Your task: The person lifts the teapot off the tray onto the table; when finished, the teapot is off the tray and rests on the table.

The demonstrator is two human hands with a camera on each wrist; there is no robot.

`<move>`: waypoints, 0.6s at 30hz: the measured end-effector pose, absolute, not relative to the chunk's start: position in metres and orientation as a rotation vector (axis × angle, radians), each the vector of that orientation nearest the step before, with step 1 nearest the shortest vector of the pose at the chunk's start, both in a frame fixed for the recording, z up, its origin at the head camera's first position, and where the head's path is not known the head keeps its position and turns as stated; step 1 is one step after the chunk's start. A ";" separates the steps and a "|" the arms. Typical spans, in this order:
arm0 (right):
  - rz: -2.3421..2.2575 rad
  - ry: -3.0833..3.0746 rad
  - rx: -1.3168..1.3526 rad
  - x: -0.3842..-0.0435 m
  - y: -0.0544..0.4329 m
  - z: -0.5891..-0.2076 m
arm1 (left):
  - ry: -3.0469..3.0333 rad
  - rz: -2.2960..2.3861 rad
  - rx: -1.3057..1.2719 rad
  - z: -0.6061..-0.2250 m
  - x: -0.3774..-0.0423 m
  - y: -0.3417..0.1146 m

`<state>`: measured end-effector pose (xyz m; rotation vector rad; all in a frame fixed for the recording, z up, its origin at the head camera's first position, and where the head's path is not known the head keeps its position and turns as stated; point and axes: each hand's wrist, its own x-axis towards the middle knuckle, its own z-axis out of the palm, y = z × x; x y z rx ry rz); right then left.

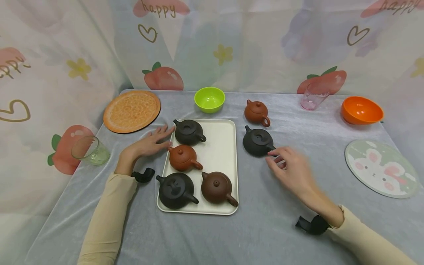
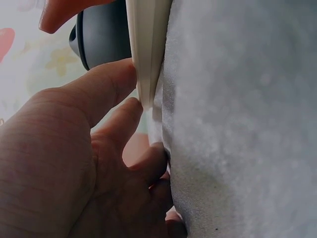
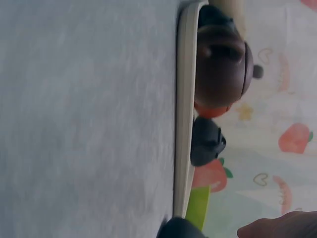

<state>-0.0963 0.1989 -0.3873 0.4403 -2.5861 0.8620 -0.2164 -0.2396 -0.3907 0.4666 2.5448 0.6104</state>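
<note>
My left hand (image 1: 149, 143) rests at the left edge of a cream tray (image 1: 222, 141), fingers spread. In the left wrist view, fingertips touch the tray's rim (image 2: 147, 49). On the tray stand a small black teapot (image 1: 189, 132), a reddish-brown teapot (image 1: 182, 157), a larger black teapot (image 1: 175, 190) and a dark brown teapot (image 1: 216, 187). To the tray's right, another black teapot (image 1: 257, 141) stands on the cloth. My right hand (image 1: 293, 169), slightly blurred, has its fingertips right at that teapot's handle, thumb and forefinger apart.
Behind the right-hand black teapot is another reddish-brown teapot (image 1: 256, 112). A green bowl (image 1: 209, 99), orange bowl (image 1: 361, 110) and pink glass (image 1: 313, 98) stand along the back. Round mats lie left (image 1: 132, 111) and right (image 1: 381, 169); a green glass (image 1: 94, 151) is far left.
</note>
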 end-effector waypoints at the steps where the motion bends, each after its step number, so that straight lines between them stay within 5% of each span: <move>1: 0.863 -2.578 0.466 -0.094 0.196 -0.388 | 2.546 0.610 0.467 -0.391 -0.216 -0.240; 18: 1.070 -2.534 0.823 -0.065 0.153 -0.404 | 2.537 0.615 0.471 -0.392 -0.218 -0.240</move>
